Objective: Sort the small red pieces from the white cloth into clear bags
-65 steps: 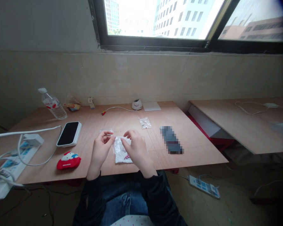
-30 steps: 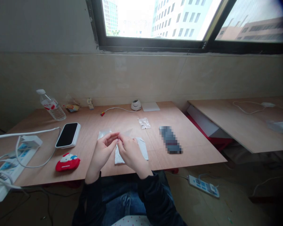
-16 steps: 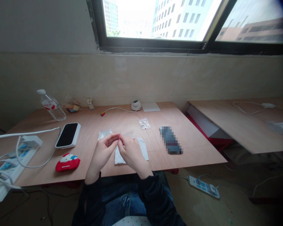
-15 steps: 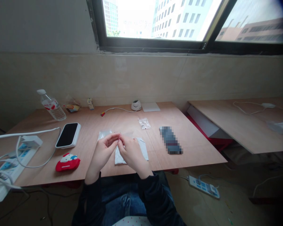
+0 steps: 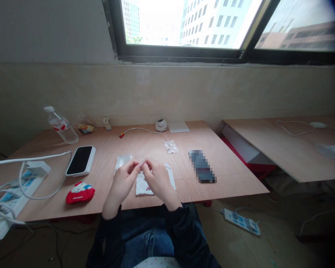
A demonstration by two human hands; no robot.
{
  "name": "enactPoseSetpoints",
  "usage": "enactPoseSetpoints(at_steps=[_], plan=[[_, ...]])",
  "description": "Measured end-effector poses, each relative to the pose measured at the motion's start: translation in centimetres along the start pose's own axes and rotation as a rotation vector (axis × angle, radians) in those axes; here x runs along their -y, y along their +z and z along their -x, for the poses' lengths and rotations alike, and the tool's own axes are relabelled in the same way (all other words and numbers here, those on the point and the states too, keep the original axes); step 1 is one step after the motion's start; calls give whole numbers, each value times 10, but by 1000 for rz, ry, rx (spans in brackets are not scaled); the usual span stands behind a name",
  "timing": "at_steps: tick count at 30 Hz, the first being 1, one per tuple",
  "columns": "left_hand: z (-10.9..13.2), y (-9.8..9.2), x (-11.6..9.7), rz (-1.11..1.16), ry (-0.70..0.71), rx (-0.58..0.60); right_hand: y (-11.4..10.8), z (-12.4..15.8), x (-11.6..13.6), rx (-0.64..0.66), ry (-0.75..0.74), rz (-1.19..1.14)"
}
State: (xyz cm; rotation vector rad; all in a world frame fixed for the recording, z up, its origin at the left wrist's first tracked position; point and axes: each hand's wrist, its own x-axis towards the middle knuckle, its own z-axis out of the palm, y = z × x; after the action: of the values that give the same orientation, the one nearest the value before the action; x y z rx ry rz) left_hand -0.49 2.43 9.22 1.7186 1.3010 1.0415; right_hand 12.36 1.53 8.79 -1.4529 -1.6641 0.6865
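Note:
My left hand (image 5: 124, 182) and my right hand (image 5: 158, 181) meet fingertip to fingertip above the table's front part. Both are closed in a pinch; whatever lies between the fingertips is too small or too hidden to name. Beneath them is a white crumpled sheet (image 5: 141, 187), with tiny pinkish bits (image 5: 148, 188) on it near my right thumb. The hands cover much of this sheet. Just behind my left hand lies a clear plastic bag (image 5: 123, 159). Farther back and to the right is a small clear packet (image 5: 171, 146).
Leftward lie a red case (image 5: 80, 192), a white-framed phone-like device (image 5: 80, 160) and a power strip (image 5: 22, 199) with cables. A water bottle (image 5: 61, 126) stands behind them. A dome camera (image 5: 161, 125) sits at the back; a blurred dark object (image 5: 202, 166) lies to the right.
Both hands have shifted slightly, the fingers staying together. More of the white sheet and its pinkish bits now shows below them. The other things on the table have not moved.

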Motion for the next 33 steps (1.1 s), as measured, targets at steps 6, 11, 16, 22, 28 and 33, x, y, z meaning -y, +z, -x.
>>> enactPoseSetpoints(at_steps=[6, 11, 16, 22, 28, 33], plan=[[3, 3, -8, -40, 34, -6, 13, -10, -7, 48, 222, -546], [4, 3, -9, -14, 36, 16, 16, -11, -7, 58, 280, -693], [3, 2, -6, -54, 57, 40, 19, -10, -10, 61, 176, -664], [4, 4, -2, -305, 50, -27, 19, -4, -9, 12, 97, -373], [5, 8, -7, -497, 41, -59, 7, 1, -2, 9, 54, -34], [3, 7, -8, -603, -59, -153, 3, 5, 7, -9, -20, 163]])
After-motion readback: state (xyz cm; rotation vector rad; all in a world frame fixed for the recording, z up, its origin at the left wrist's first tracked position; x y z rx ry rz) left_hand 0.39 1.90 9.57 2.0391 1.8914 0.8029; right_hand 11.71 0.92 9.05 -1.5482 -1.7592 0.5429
